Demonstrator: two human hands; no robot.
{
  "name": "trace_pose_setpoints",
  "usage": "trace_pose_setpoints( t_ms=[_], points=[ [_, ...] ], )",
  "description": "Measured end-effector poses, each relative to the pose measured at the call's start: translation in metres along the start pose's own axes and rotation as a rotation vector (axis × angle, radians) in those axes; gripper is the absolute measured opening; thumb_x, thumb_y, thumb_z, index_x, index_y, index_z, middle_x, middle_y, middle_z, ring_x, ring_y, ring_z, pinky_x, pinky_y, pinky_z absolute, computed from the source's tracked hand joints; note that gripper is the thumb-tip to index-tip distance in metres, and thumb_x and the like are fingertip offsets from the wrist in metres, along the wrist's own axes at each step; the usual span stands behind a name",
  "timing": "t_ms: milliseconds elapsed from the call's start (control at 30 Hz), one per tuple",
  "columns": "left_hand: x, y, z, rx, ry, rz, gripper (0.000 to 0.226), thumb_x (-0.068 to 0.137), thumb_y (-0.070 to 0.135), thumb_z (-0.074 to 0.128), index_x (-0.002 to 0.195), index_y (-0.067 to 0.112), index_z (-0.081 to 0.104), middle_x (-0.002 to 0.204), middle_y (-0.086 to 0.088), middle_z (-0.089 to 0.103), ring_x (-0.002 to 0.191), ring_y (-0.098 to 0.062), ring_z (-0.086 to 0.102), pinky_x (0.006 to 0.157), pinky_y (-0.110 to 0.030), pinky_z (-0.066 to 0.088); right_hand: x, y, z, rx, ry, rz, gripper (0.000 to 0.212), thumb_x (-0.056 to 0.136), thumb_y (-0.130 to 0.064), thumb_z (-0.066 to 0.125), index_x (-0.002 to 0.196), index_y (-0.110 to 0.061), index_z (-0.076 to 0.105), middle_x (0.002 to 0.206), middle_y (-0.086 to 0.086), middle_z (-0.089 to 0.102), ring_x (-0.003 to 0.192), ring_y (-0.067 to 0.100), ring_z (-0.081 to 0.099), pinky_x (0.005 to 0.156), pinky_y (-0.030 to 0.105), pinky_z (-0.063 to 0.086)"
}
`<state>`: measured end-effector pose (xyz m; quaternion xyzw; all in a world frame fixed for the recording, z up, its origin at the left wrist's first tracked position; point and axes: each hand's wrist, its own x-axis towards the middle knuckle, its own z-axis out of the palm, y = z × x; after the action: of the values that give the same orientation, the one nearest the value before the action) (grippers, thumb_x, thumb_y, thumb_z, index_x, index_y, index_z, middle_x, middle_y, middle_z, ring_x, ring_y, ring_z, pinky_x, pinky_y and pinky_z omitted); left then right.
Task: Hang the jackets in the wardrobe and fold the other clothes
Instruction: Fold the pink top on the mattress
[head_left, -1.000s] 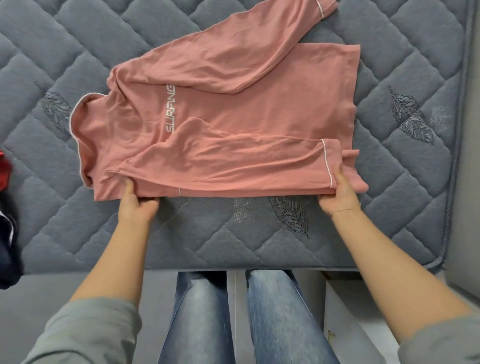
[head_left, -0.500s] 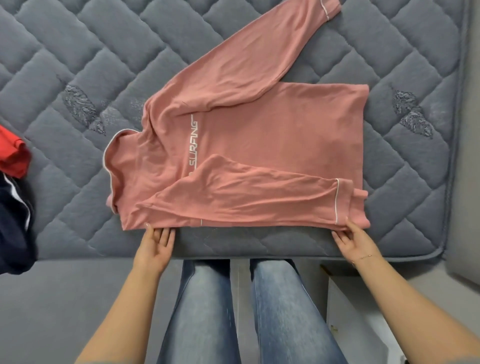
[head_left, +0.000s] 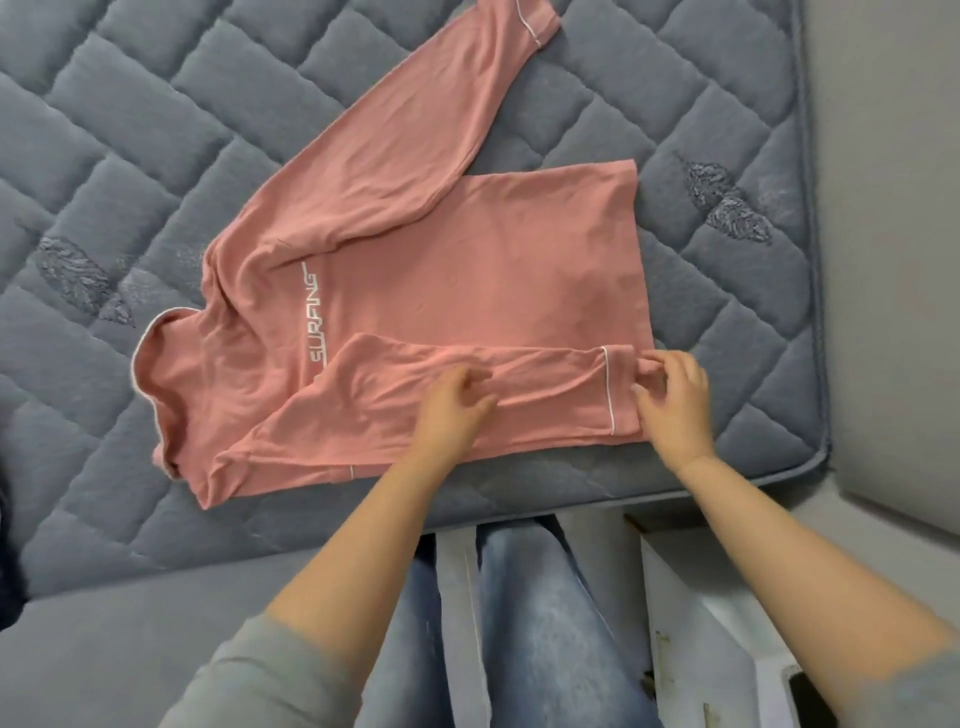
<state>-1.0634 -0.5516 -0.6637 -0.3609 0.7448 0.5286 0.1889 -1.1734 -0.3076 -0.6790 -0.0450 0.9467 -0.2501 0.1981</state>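
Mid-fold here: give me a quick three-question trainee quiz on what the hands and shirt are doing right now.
1. True or false: the far sleeve of the pink long-sleeved cotton shirt is folded across its body.
2. Which hand pinches the white-piped cuff of the near sleeve?
A. left hand
B. right hand
3. Fill in: the shirt lies on a grey quilted ___.

Key: 1 false; 2 B; 3 mattress.

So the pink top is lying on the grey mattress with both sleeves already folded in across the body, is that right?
Not quite. In the head view only the near sleeve is folded across the pink top; the far sleeve stretches out over the grey mattress.
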Motion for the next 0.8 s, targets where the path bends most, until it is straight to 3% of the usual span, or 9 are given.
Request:
trace_pose_setpoints(
  t_ms=[67,133,233,333,433,533,633,733,800],
  points=[
    [0.025,0.011,0.006,0.377,0.019,0.218,0.032,0.089,0.014,0.062,0.121,0.017,0.062,0.126,-0.003,0.059,0.119,-0.024,0.051,0.099,-0.035,0.037,0.021,0.002,-0.001,-0.248,-0.132,-0.133,0.035,0.084,-0.009,0.071,0.118,-0.011,0.063,0.12,0.009,0.056,0.115,0.029,0.047,0.097,0.037,0.037],
    [0.05,0.019,0.017,0.703,-0.029,0.319,0.038,0.092,0.022,0.056,0.13,0.022,0.054,0.134,-0.002,0.053,0.123,-0.026,0.046,0.099,-0.037,0.03,0.043,0.011,-0.005,-0.407,-0.23,-0.183,0.024,0.087,-0.019,0.07,0.109,-0.012,0.067,0.111,0.009,0.06,0.11,0.031,0.051,0.095,0.04,0.035],
    [0.067,0.018,0.025,0.974,-0.171,0.361,0.041,0.093,0.03,0.054,0.132,0.02,0.049,0.135,-0.004,0.05,0.124,-0.026,0.045,0.099,-0.037,0.03,0.064,0.016,-0.013,-0.29,-0.37,-0.207,0.014,0.089,-0.021,0.069,0.095,-0.009,0.072,0.099,0.009,0.065,0.1,0.029,0.057,0.088,0.036,0.04],
    [0.069,0.016,0.017,0.93,-0.167,0.413,0.026,0.092,0.03,0.057,0.115,0.018,0.057,0.12,-0.004,0.057,0.116,-0.027,0.048,0.092,-0.036,0.03,0.083,0.013,-0.027,-0.148,-0.391,-0.216,0.011,0.092,-0.02,0.066,0.089,-0.01,0.068,0.092,0.005,0.064,0.095,0.025,0.059,0.077,0.03,0.039],
    [0.07,0.01,0.006,0.768,-0.11,0.466,0.014,0.089,0.026,0.061,0.099,0.017,0.058,0.106,-0.003,0.058,0.103,-0.028,0.051,0.076,-0.034,0.025,0.096,0.01,-0.032,-0.17,-0.431,-0.252,0.011,0.099,-0.028,0.056,0.096,-0.017,0.058,0.094,0.002,0.068,0.087,0.021,0.059,0.066,0.028,0.03],
    [0.071,0.001,0.001,0.692,-0.093,0.333,0.021,0.09,0.032,0.062,0.106,0.019,0.056,0.108,0.0,0.062,0.103,-0.027,0.054,0.083,-0.037,0.032,0.104,0.007,-0.022,-0.306,-0.443,-0.217,0.015,0.099,-0.03,0.053,0.104,-0.016,0.056,0.099,0.005,0.07,0.091,0.03,0.062,0.067,0.032,0.03],
    [0.074,-0.005,0.006,0.678,-0.089,0.266,0.032,0.093,0.042,0.058,0.119,0.025,0.054,0.116,0.004,0.063,0.109,-0.023,0.055,0.093,-0.038,0.031,0.101,0.009,-0.009,-0.297,-0.335,-0.082,0.019,0.099,-0.031,0.053,0.106,-0.014,0.057,0.107,0.004,0.065,0.094,0.029,0.06,0.074,0.034,0.037],
    [0.08,-0.006,0.013,0.733,-0.059,0.289,0.03,0.095,0.046,0.053,0.119,0.027,0.054,0.116,0.005,0.062,0.111,-0.023,0.054,0.09,-0.036,0.028,0.082,0.012,-0.001,0.13,-0.178,0.188,0.019,0.097,-0.036,0.058,0.105,-0.018,0.057,0.103,-0.001,0.062,0.085,0.016,0.057,0.077,0.031,0.047],
    [0.083,-0.005,0.017,0.732,-0.054,0.281,0.028,0.095,0.046,0.051,0.115,0.026,0.054,0.114,0.005,0.062,0.109,-0.023,0.054,0.087,-0.037,0.027,0.064,0.017,0.003,0.314,-0.123,0.323,0.022,0.091,-0.032,0.069,0.104,-0.02,0.056,0.093,-0.006,0.059,0.077,0.009,0.053,0.068,0.011,0.045]
  ],
)
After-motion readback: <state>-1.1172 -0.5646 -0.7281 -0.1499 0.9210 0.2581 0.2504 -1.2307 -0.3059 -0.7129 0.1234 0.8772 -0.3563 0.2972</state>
